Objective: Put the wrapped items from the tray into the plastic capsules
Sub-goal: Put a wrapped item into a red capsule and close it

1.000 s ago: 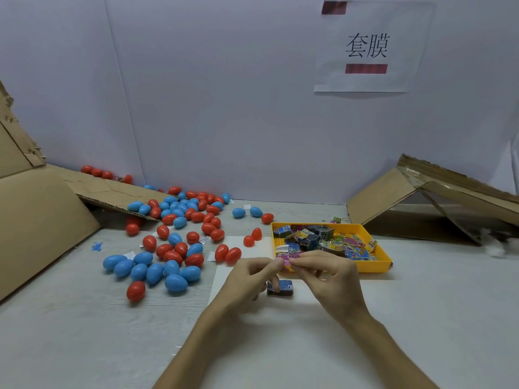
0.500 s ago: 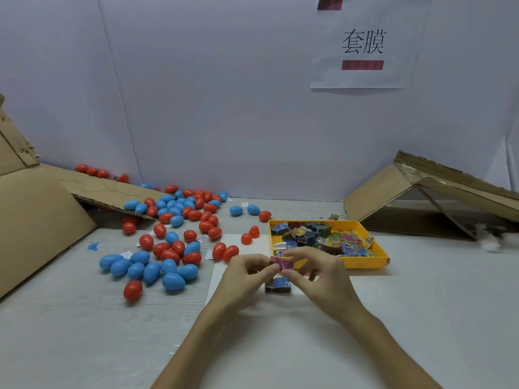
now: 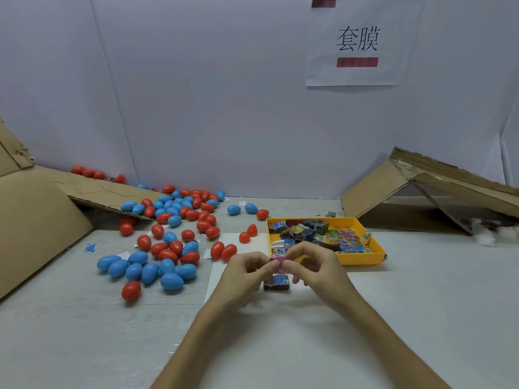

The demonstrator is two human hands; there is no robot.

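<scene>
Head view: the left hand [image 3: 244,273] and right hand [image 3: 317,272] meet over the middle of the pale grey surface [image 3: 393,318]. Each grip is pinched narrow on a small pink wrapped item [image 3: 277,261], held above a blue wrapped block [image 3: 276,282] lying on the surface. Just behind, toward the far edge, sits the yellow plastic tray [image 3: 362,259]. Toward the far left corner lie scattered red and blue egg-shaped plastic capsules [image 3: 172,281].

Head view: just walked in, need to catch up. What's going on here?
A person pinches a pink wrapped item between the left hand and right hand, in front of the yellow tray. A blue wrapped item lies on the table beneath. Red and blue capsules lie scattered at left, none picked up.
</scene>
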